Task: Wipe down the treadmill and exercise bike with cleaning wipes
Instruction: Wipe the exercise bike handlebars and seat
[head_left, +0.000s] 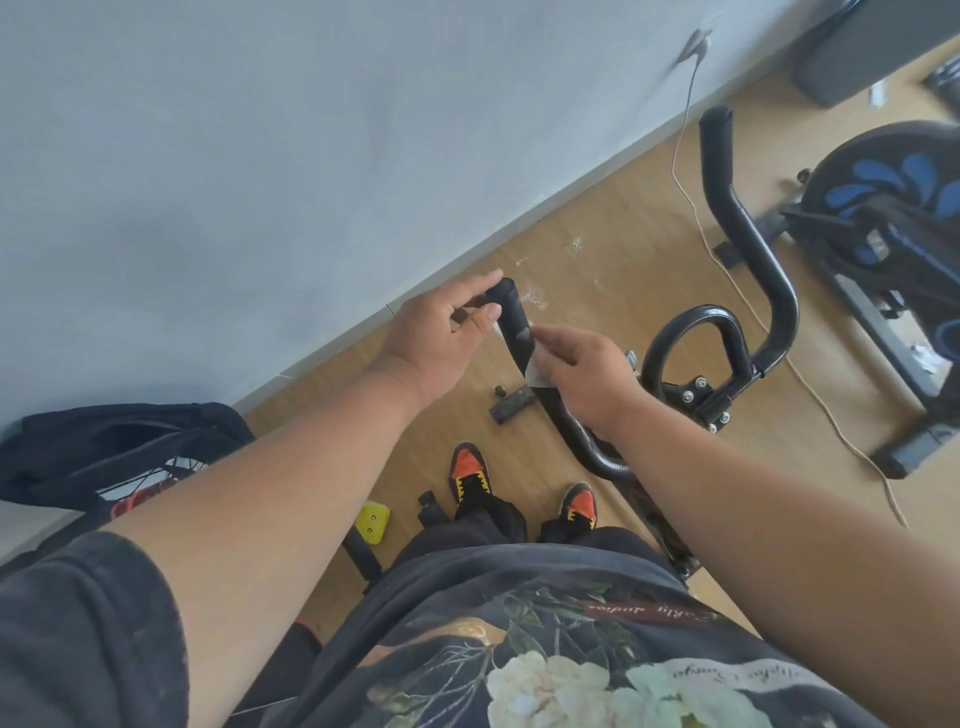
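Pinching the handlebar (511, 322) tip between thumb and forefinger, the left hand (436, 332) steadies it. At four o'clock, the right hand (582, 376) fingers press a wipe (537, 375) against it.

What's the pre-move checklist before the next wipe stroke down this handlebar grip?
1. Wipe in right hand: ok, pinched against the left handlebar grip.
2. Left hand steadying the grip's tip: ok, fingers curled round its end.
3. Wipe wrapped fully round the bar: cannot tell, only a small white corner shows.
4. Path down the bar toward the bend free: ok, nothing on it below the right hand.
5. Other handlebar grip wiped: cannot tell.
6. Feet clear of the loose cord on the floor: ok.
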